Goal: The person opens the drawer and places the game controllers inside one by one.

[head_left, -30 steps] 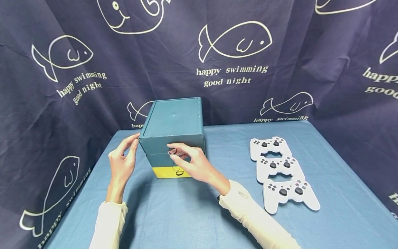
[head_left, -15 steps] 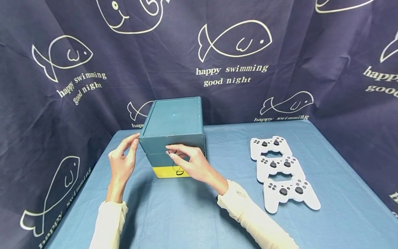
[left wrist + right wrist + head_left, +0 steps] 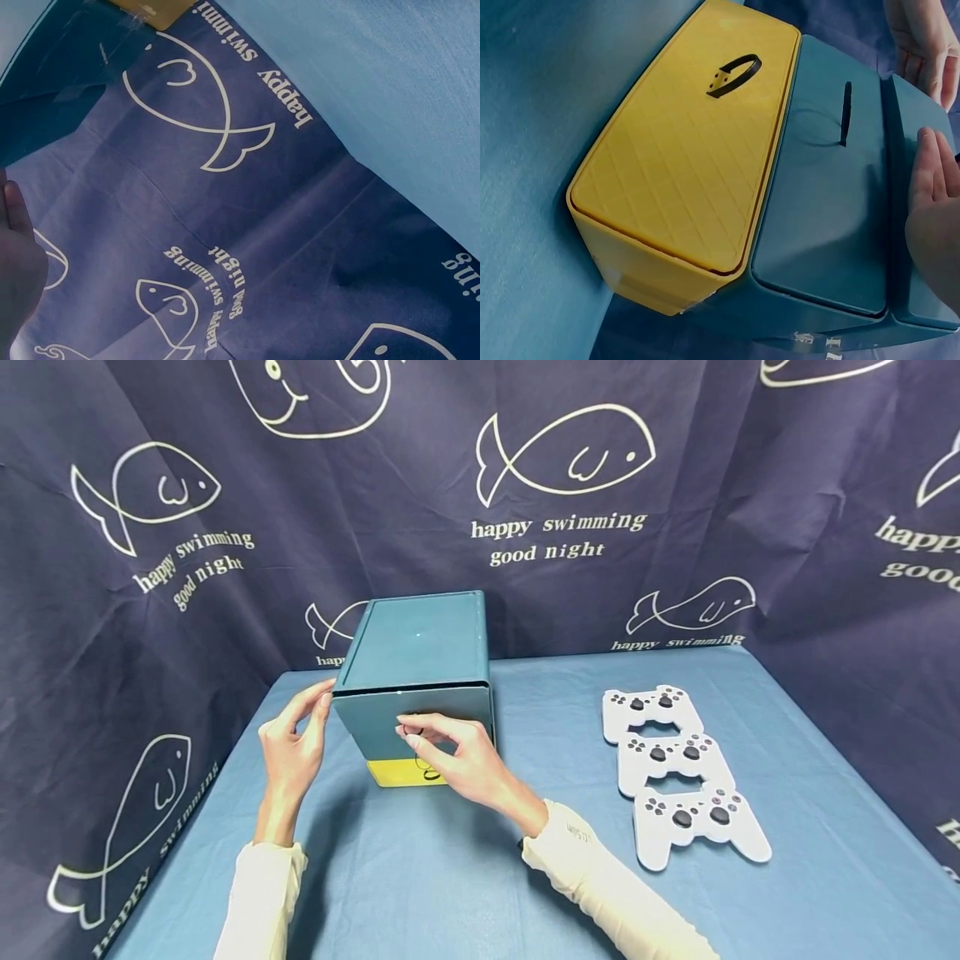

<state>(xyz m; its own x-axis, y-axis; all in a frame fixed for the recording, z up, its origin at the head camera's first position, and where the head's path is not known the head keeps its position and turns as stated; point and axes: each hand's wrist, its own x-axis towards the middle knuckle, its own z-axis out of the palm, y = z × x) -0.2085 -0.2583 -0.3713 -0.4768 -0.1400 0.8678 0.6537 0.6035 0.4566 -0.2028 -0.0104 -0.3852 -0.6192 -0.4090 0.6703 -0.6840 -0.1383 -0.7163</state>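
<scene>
A small three-tier drawer box [image 3: 418, 639] stands at the back of the table, two teal tiers over a yellow bottom drawer [image 3: 675, 157]. In the head view, my right hand [image 3: 468, 762] pinches the black loop handle [image 3: 414, 731] of the top drawer [image 3: 367, 718]. That drawer is out slightly, with a dark gap along its upper edge. My left hand [image 3: 291, 747] touches the box's left side at the upper front corner with fingers and thumb tip. The middle drawer [image 3: 817, 202] and yellow drawer look flush in the right wrist view.
Several white game-controller shapes appear on the right of the blue table [image 3: 525, 877], in a slanting row: back [image 3: 618, 717], middle [image 3: 637, 777] and front [image 3: 652, 843]. A dark blue cloth [image 3: 420, 518] with fish drawings hangs close behind the box.
The top drawer has slid slightly out toward me, opening a gap under the box's top. My right hand has moved a little left with the handle; my left hand stays at the corner.
</scene>
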